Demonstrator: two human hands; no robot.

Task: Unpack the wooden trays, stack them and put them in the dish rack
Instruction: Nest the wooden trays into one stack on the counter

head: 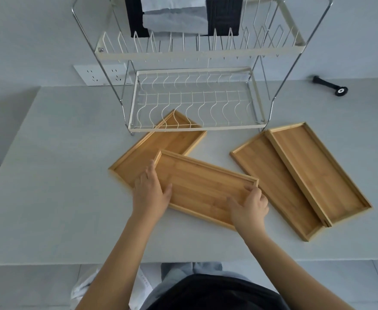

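A pale grey table (49,175) runs up to a plain grey-white wall (27,30) — the light is soft and even, with no hard shadows. A white double socket plate (103,74) sits low on the wall. Below the table's near edge lies a light tiled floor (27,287) with thin grout lines.

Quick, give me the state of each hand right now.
Left hand: closed in a grip on the left end of the front wooden tray.
Right hand: closed in a grip on the right end of the same tray.
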